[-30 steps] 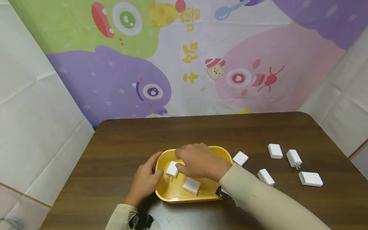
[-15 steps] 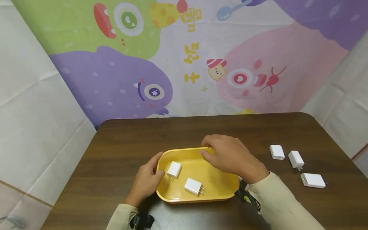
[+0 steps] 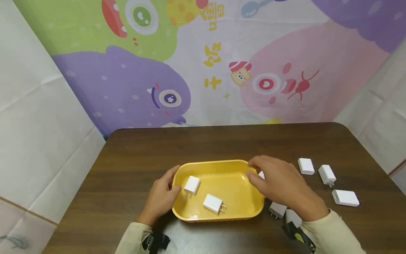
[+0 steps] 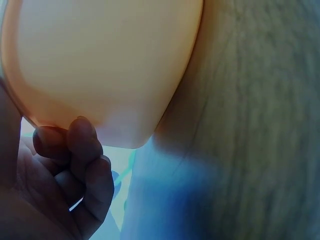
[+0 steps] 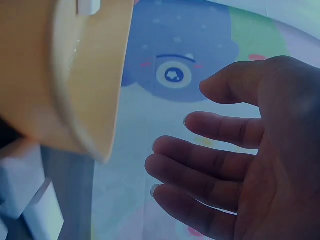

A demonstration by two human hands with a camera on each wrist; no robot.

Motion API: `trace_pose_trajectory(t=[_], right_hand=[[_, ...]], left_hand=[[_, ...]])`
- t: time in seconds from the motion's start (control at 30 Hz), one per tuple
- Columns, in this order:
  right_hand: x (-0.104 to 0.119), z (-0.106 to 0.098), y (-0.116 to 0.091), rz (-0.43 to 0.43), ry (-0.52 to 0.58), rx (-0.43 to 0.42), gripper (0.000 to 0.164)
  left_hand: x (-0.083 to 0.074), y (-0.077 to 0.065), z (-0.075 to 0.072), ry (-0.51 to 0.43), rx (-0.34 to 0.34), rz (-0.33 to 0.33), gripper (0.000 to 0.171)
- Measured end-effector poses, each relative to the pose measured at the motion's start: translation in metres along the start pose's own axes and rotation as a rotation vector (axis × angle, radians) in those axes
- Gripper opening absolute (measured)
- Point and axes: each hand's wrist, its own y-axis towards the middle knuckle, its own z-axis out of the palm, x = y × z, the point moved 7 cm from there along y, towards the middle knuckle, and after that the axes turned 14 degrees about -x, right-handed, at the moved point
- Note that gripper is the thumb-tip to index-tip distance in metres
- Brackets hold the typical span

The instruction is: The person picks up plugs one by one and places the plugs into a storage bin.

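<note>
A yellow plastic basin [image 3: 219,214] with rounded corners stands on the dark wooden table. Two white charger plugs lie inside it: one charger plug [image 3: 192,185] towards the left end, another charger plug [image 3: 213,203] nearer the front. My left hand [image 3: 159,194] grips the basin's left end, thumb over the rim and fingers outside against the wall. My right hand [image 3: 280,180] hovers at the right end of the basin, fingers spread apart and holding nothing in the right wrist view. A white charger plug [image 3: 261,175] is mostly hidden behind this hand.
Two more charger plugs lie below the right wrist, one charger plug [image 3: 277,210] beside another charger plug [image 3: 293,218]. Farther right are three others, including a charger plug [image 3: 345,198] lying on its side. A cartoon-printed cloth [image 3: 215,106] hangs behind the table.
My right hand has left the charger plug in the basin's left part and moved right, past the basin's right end. My left hand stays at the left rim.
</note>
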Motion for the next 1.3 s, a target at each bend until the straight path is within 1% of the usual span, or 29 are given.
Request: trace_pose_trajectory(t=[0.2,0.37,0.53,0.77,0.9,1.1,1.3], right_hand=[[-0.02,-0.004,-0.015,0.049,-0.015,-0.012,0.022],[-0.035,-0.006,-0.024,0.088,-0.028,-0.035,0.026],[-0.051,-0.004,-0.029,0.133,-0.056,0.004,0.03],[-0.091,-0.008,-0.043,0.169,-0.143,0.035,0.032],[-0.108,-0.005,-0.053,0.182,-0.192,0.055,0.033],[-0.121,0.004,-0.06,0.206,-0.195,0.052,0.035],[-0.124,0.014,-0.062,0.224,-0.198,0.068,0.038]], left_hand=[[0.002,0.0,0.001,-0.001,0.007,-0.012,0.061],[0.002,0.001,-0.001,0.005,-0.005,-0.004,0.061],[0.003,0.001,-0.004,-0.012,-0.009,0.0,0.06],[0.002,-0.001,-0.002,-0.009,0.0,0.01,0.059],[0.001,-0.001,0.0,-0.017,-0.002,0.007,0.06],[-0.001,0.0,0.0,-0.018,-0.014,0.004,0.059],[0.001,-0.002,-0.001,-0.026,-0.02,-0.004,0.059]])
